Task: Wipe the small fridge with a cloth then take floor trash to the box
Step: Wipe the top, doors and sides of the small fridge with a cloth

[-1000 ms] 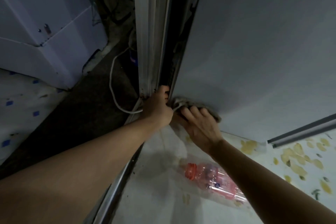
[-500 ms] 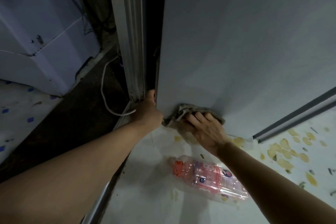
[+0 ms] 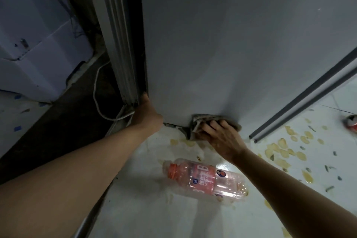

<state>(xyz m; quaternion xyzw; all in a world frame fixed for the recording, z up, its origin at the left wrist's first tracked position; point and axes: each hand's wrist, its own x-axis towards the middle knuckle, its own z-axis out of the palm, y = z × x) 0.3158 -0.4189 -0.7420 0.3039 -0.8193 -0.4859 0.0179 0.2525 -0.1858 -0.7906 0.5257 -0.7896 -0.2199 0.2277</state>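
Note:
The small fridge's pale side wall (image 3: 231, 44) fills the upper middle of the head view. My left hand (image 3: 146, 116) grips its lower left corner, thumb on the wall, fingers hidden behind the edge. My right hand (image 3: 222, 137) holds a bunched grey cloth (image 3: 201, 120) and presses it against the wall's bottom edge. On the floor below lies trash: a clear plastic bottle (image 3: 204, 178) with an orange cap and pink label, a crushed can (image 3: 350, 121) at the far right, and several yellowish scraps (image 3: 280, 149).
A metal sliding-door frame (image 3: 116, 35) stands just left of the fridge, with a white cable (image 3: 96, 98) looping on the dark floor beside it. A white appliance (image 3: 38, 54) stands at the far left. A grey strip (image 3: 301, 98) runs along the fridge's right edge.
My right hand has slid the cloth to the right along the fridge's bottom edge, away from my left hand. My left hand stays at the corner.

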